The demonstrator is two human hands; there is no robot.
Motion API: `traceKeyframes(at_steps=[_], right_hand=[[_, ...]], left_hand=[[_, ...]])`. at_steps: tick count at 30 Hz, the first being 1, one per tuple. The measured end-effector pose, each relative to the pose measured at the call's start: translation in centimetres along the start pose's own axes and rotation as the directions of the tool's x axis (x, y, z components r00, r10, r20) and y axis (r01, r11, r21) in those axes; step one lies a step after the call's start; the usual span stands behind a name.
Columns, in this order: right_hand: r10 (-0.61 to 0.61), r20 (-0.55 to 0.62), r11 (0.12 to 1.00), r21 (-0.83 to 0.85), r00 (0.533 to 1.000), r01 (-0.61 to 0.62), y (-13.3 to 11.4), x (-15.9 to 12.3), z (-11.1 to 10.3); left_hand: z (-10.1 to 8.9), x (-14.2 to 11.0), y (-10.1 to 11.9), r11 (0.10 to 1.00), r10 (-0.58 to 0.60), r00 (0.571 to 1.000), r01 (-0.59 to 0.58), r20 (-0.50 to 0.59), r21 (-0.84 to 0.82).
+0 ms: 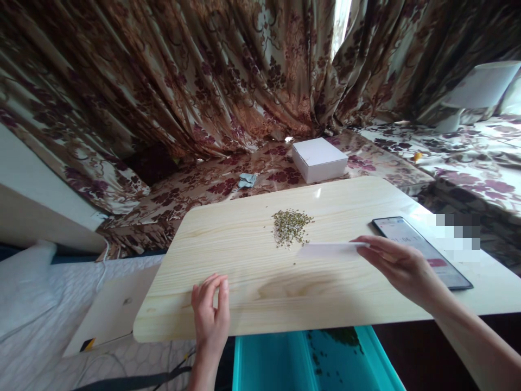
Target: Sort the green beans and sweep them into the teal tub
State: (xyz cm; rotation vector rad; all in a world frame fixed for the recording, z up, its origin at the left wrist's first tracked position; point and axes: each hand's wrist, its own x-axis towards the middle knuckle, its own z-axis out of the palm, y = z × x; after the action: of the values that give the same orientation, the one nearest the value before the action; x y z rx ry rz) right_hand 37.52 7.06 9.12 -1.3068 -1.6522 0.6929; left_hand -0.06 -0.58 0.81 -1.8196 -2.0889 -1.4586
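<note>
A small pile of greenish seeds [291,225] lies in the middle of a pale wooden tabletop [252,260]. My right hand [396,263] holds a thin white card [328,250] flat on the wood, its left end just below and right of the pile. My left hand [211,312] rests at the table's near edge with fingers loosely curled and holding nothing. A smartphone [421,251] with a lit screen lies on the table to the right of my right hand.
A white box [319,158] sits on the flowered cloth behind the table. A teal plastic bin [285,361] stands under the table's near edge. A flat beige board [116,309] lies on white bedding at the left. Patterned curtains hang behind.
</note>
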Motion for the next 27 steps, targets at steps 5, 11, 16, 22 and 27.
traceKeyframes(at_steps=[5, 11, 16, 22, 27], right_hand=[[-0.004, 0.036, 1.0, 0.007, 0.999, 0.003, 1.0, 2.0, 2.2], [-0.028, 0.163, 0.999, -0.032, 0.986, 0.034, -0.2, 2.6, 2.3], [-0.052, 0.257, 0.998, -0.023, 0.965, 0.06, -1.1, 2.6, 1.7], [-0.073, 0.346, 0.997, 0.008, 0.935, 0.075, -1.4, 1.9, 1.0], [-0.042, 0.4, 0.999, 0.001, 0.915, 0.046, -1.6, 0.7, -0.1]], left_hand=[[0.0, -0.2, -0.1, 1.0, -0.02, 1.0, 0.02, 0.012, 0.002], [0.0, -0.2, -0.1, 1.0, -0.024, 1.0, 0.024, 0.011, -0.014], [0.0, -0.1, -0.1, 1.0, -0.009, 1.0, 0.009, 0.012, -0.016], [0.0, -0.1, 0.0, 1.0, -0.01, 1.0, 0.01, 0.009, -0.009], [0.0, -0.1, 0.0, 1.0, -0.017, 1.0, 0.017, 0.005, -0.004]])
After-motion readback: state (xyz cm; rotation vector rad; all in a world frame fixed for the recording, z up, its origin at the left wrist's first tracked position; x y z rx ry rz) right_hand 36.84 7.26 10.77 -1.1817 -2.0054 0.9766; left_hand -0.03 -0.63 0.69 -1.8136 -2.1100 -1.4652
